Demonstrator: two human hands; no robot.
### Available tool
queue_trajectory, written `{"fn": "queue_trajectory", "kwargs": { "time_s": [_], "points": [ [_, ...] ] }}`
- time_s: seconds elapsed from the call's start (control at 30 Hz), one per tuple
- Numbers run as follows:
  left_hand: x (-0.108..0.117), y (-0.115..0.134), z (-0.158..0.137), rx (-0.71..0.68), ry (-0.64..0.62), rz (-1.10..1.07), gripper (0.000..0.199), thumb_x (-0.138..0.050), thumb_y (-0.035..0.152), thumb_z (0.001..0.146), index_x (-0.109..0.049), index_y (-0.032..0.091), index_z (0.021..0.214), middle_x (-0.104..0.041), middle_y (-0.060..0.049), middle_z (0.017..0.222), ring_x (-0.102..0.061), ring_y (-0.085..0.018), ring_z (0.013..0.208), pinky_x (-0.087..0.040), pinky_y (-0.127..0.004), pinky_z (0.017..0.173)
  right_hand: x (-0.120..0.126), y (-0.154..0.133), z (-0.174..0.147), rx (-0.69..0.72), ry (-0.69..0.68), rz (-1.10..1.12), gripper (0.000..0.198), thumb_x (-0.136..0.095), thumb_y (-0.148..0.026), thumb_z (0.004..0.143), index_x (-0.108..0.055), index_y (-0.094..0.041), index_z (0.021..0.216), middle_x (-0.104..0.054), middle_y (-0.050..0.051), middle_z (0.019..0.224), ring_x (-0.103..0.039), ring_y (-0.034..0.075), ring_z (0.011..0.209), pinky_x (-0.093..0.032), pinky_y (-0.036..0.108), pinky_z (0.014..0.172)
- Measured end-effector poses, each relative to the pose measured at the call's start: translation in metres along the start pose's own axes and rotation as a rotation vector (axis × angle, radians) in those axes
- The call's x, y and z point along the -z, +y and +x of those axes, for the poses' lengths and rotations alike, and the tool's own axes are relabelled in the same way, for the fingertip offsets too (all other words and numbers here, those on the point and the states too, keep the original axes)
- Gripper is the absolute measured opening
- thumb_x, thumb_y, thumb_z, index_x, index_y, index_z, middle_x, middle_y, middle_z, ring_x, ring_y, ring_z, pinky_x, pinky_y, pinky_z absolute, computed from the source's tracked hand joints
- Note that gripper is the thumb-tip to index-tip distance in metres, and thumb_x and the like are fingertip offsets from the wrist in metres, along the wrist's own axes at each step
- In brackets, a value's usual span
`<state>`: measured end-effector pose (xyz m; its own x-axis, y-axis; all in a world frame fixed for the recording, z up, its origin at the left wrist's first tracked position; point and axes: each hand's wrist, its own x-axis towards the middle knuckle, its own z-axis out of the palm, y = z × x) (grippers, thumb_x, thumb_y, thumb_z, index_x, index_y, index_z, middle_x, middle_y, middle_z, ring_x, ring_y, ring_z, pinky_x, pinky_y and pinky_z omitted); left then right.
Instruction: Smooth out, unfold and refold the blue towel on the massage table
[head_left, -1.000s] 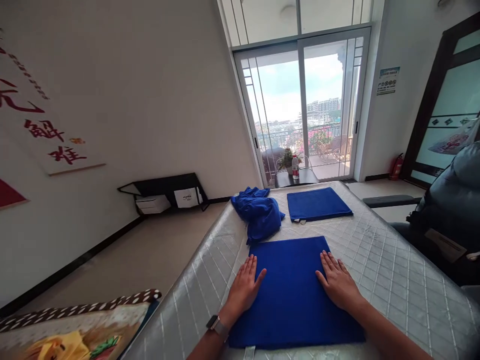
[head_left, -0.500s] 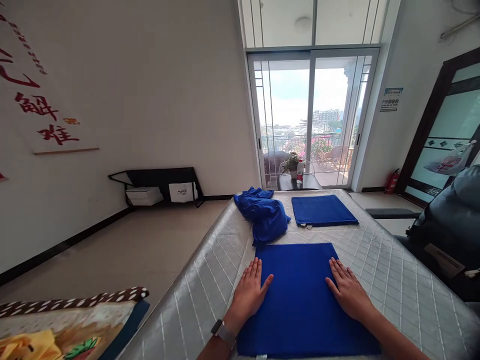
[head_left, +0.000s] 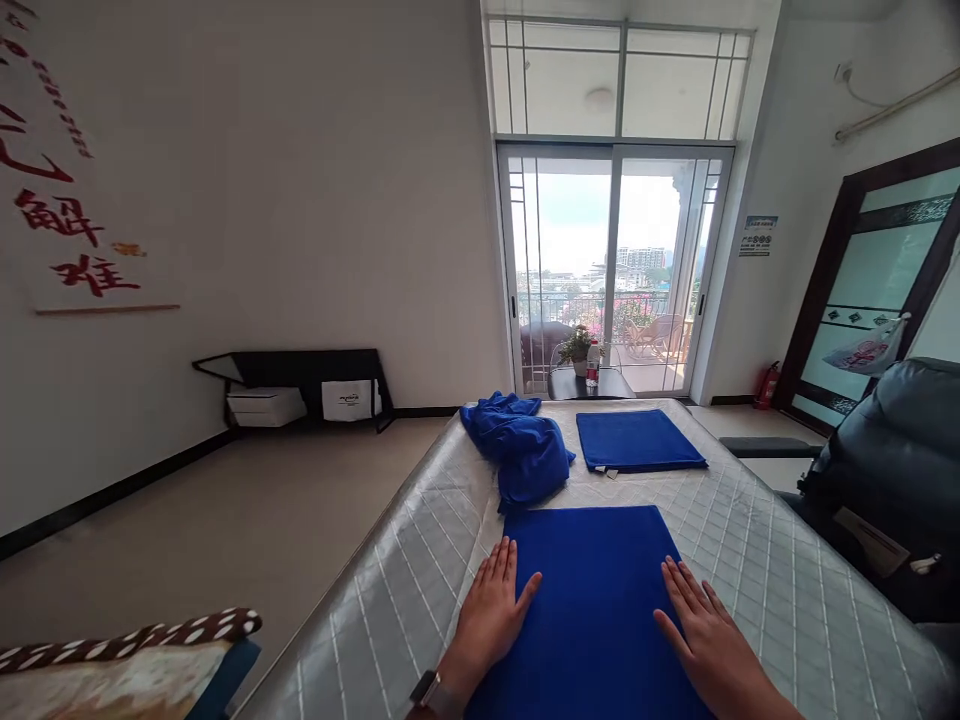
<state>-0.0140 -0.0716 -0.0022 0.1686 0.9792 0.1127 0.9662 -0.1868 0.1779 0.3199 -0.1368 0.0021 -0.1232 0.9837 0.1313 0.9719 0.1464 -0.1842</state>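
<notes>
A flat blue cloth (head_left: 589, 610) lies squared out on the quilted silver mattress (head_left: 405, 560), its near edge cut off by the frame. My left hand (head_left: 491, 605) rests flat along the cloth's left edge, thumb spread over the blue fabric, a watch on the wrist. On the opposite edge my right hand (head_left: 701, 625) lies with fingers stretched out. Neither hand grips anything. Beyond the cloth sits a crumpled blue cloth (head_left: 525, 455) at the left. To the right of it is a neatly folded blue cloth (head_left: 637, 440) with small white tags.
A small table with a potted plant (head_left: 577, 348) and a bottle (head_left: 592, 363) stands past the mattress, before sliding glass doors. A black chair (head_left: 885, 470) is at the right. Patterned bedding (head_left: 127, 670) shows at lower left, and a white box (head_left: 266, 406) by the wall.
The view has tilted up, so the mattress and cloths sit lower in the picture. Both hands stay flat at the cloth's side edges; the right appears slightly nearer me along its edge.
</notes>
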Motion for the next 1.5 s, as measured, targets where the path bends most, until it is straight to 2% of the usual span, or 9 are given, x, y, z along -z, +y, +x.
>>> {"fn": "queue_trajectory", "kwargs": {
  "time_s": [0.27, 0.37, 0.53, 0.7, 0.87, 0.97, 1.17, 1.3, 1.5],
  "points": [
    [-0.002, -0.004, 0.001, 0.005, 0.006, 0.035, 0.082, -0.017, 0.064, 0.098, -0.028, 0.004, 0.152, -0.024, -0.017, 0.158, -0.023, -0.028, 0.147, -0.024, -0.046, 0.12, 0.003, -0.005, -0.005, -0.067, -0.067, 0.089, 0.072, -0.023, -0.061, 0.097, -0.027, -0.015, 0.153, -0.02, 0.005, 0.16, -0.015, 0.023, 0.148, -0.016, 0.046, 0.122],
    [0.005, 0.013, -0.002, 0.025, 0.036, 0.035, 0.081, -0.018, 0.064, 0.098, -0.028, 0.003, 0.152, -0.025, -0.018, 0.158, -0.025, -0.026, 0.146, -0.025, -0.043, 0.12, 0.006, -0.005, -0.007, -0.066, -0.065, 0.112, 0.072, -0.022, -0.06, 0.098, -0.027, -0.014, 0.153, -0.019, 0.005, 0.16, -0.015, 0.023, 0.149, -0.015, 0.045, 0.122],
    [0.014, 0.09, -0.014, -0.228, -0.007, -0.015, 0.073, -0.02, 0.06, 0.1, -0.029, 0.01, 0.153, -0.027, -0.013, 0.159, -0.024, -0.025, 0.147, -0.028, -0.043, 0.12, 0.003, -0.002, -0.009, -0.056, -0.025, 0.136, 0.069, -0.024, -0.058, 0.098, -0.027, -0.018, 0.154, -0.019, 0.003, 0.16, -0.014, 0.023, 0.149, -0.013, 0.046, 0.122],
    [0.003, 0.179, -0.011, -0.536, -0.022, -0.1, 0.064, -0.016, 0.051, 0.103, -0.019, 0.017, 0.156, -0.022, -0.007, 0.162, -0.019, -0.022, 0.149, -0.026, -0.042, 0.121, -0.005, 0.002, -0.008, -0.009, -0.029, 0.063, 0.062, -0.027, -0.045, 0.099, -0.029, -0.015, 0.153, -0.022, 0.006, 0.16, -0.016, 0.025, 0.149, -0.016, 0.048, 0.121],
    [-0.021, 0.215, 0.0, -0.499, 0.017, -0.151, 0.064, -0.012, 0.049, 0.103, -0.018, 0.015, 0.156, -0.025, -0.008, 0.161, -0.016, -0.023, 0.149, -0.021, -0.045, 0.122, -0.015, 0.006, -0.009, 0.082, 0.03, -0.04, 0.059, -0.032, -0.021, 0.093, -0.035, -0.025, 0.152, -0.026, 0.002, 0.16, -0.016, 0.024, 0.149, -0.016, 0.048, 0.121],
    [-0.028, 0.213, -0.002, -0.464, 0.007, -0.153, 0.064, -0.01, 0.049, 0.103, -0.018, 0.015, 0.156, -0.026, -0.006, 0.161, -0.015, -0.022, 0.15, -0.02, -0.045, 0.123, -0.016, 0.007, -0.009, 0.063, 0.033, -0.041, 0.06, -0.033, -0.022, 0.092, -0.035, -0.023, 0.152, -0.025, 0.002, 0.16, -0.016, 0.025, 0.149, -0.017, 0.048, 0.121],
    [-0.021, 0.183, -0.007, -0.431, -0.016, -0.09, 0.067, -0.012, 0.054, 0.102, -0.018, 0.015, 0.156, -0.022, -0.005, 0.162, -0.011, -0.02, 0.15, -0.02, -0.042, 0.123, -0.009, 0.005, -0.006, -0.001, 0.002, 0.028, 0.064, -0.026, -0.045, 0.097, -0.031, -0.013, 0.153, -0.025, 0.007, 0.16, -0.017, 0.024, 0.149, -0.016, 0.047, 0.121],
    [-0.009, 0.133, -0.015, -0.339, -0.028, -0.041, 0.068, -0.015, 0.056, 0.101, -0.019, 0.017, 0.156, -0.022, -0.006, 0.162, -0.015, -0.023, 0.15, -0.023, -0.044, 0.122, -0.006, 0.004, -0.006, -0.021, 0.001, 0.049, 0.07, -0.024, -0.055, 0.097, -0.03, -0.013, 0.153, -0.025, 0.007, 0.16, -0.015, 0.023, 0.149, -0.014, 0.046, 0.122],
    [0.009, 0.041, -0.055, -0.026, -0.066, -0.001, 0.075, -0.018, 0.063, 0.099, -0.017, 0.014, 0.156, -0.015, -0.008, 0.162, -0.014, -0.026, 0.149, -0.02, -0.048, 0.122, -0.012, 0.005, -0.004, -0.023, 0.007, 0.056, 0.07, -0.025, -0.055, 0.097, -0.029, -0.014, 0.154, -0.023, 0.005, 0.16, -0.016, 0.022, 0.149, -0.014, 0.046, 0.122]
  ]
}}
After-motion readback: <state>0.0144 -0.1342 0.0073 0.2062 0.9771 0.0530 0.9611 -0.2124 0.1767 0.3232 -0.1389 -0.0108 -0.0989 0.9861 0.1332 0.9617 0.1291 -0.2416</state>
